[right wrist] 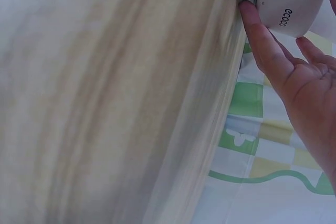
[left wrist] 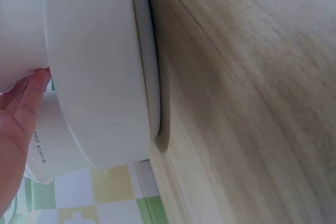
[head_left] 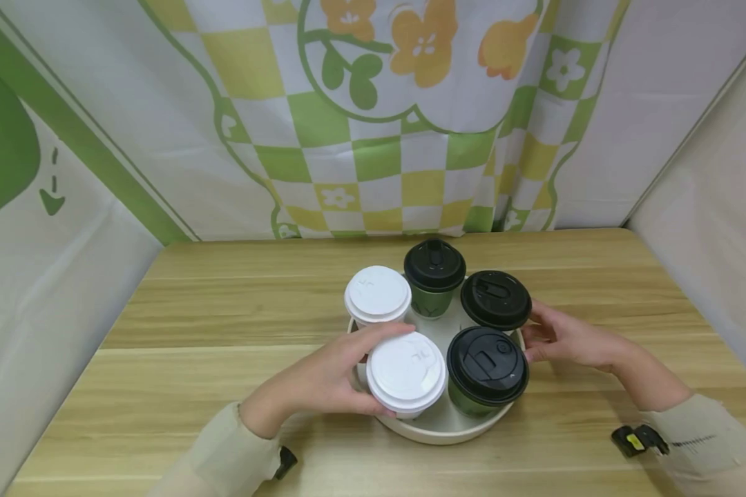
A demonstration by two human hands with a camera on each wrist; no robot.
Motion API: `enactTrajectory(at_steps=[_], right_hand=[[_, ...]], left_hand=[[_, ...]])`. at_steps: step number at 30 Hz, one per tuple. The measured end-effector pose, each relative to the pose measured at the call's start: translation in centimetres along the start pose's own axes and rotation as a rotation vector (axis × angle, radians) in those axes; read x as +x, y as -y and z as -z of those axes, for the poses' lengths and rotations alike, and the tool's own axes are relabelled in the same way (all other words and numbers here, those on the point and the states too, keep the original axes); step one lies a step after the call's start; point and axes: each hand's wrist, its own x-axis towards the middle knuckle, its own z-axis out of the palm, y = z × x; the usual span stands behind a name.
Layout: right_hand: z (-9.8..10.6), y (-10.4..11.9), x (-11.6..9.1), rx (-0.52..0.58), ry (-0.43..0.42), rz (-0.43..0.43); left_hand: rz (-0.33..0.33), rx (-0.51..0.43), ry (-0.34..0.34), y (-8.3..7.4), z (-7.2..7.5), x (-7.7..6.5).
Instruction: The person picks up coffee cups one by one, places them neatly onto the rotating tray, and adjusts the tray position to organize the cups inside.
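Note:
A round cream turntable tray [head_left: 435, 436] bears several lidded paper cups. My left hand [head_left: 323, 379] holds the near white-lidded cup [head_left: 407, 373], thumb in front and fingers behind. In the left wrist view those fingers [left wrist: 32, 95] lie against the white cup's side [left wrist: 21, 35], above the tray wall. Behind it stands another white-lidded cup [head_left: 378, 293]. My right hand [head_left: 572, 338] touches the tray's right side, beside a black-lidded cup [head_left: 496, 300]; the right wrist view shows extended fingers [right wrist: 268, 51] against the "ecoco" wall. Some right fingertips are hidden.
Two green cups with black lids, one at the back [head_left: 434, 266] and one at the near right [head_left: 488, 366], also stand on the tray. The wooden table [head_left: 211, 331] extends to both sides. A checked, flowered cloth [head_left: 379, 166] hangs behind it.

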Motion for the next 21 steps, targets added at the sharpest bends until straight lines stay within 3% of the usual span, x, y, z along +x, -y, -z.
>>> enactTrajectory(at_steps=[7, 12, 17, 21], right_hand=[[0.1, 0.0, -0.2, -0.026, 0.001, -0.004], [0.3, 0.7, -0.7, -0.181, -0.083, -0.024], [1.8, 3.1, -1.7, -0.431, -0.221, -0.091], [4.1, 5.4, -2.1, -0.632, -0.329, -0.166]], left_hand=[[0.046, 0.011, 0.048, -0.1, 0.5, -0.1], [0.112, 0.021, 0.108, -0.7, 1.8, -1.0], [0.151, 0.046, 0.104, -2.0, 4.6, -2.7], [0.131, 0.157, 0.029, -2.2, 7.7, -3.6]])
